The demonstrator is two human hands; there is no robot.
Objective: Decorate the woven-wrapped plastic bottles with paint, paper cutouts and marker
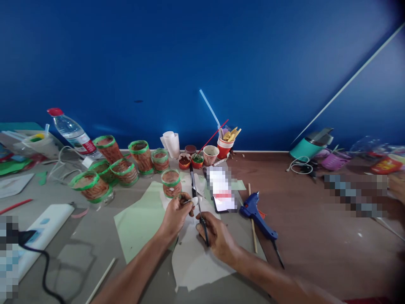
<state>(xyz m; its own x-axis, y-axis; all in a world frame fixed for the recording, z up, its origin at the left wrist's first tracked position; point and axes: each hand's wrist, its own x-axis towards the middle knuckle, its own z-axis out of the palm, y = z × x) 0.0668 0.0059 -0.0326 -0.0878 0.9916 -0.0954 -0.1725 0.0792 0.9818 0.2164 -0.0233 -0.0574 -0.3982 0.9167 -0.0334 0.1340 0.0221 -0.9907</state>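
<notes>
Scissors (203, 230) with dark handles are in my right hand (217, 236), its fingers closed round them and the blades pointing away from me. My left hand (177, 213) pinches a small white piece (195, 202) beside the blades. Beneath both hands lies a cut white sheet (199, 270), partly over a pale green sheet (133, 223). Just beyond my left hand stands a small jar (171, 182) with a green rim and brown painted sides. A phone (221, 190) with a lit, blurred screen lies right of the scissors.
Several green-and-brown painted jars (141, 156) and a tilted bottle (76, 137) stand at the left. Paint cups (198, 159) and red cups (224, 147) line the wall. A blue glue gun (257, 216) and a wooden stick (252, 228) lie right. Another person's hand (397, 185) shows far right.
</notes>
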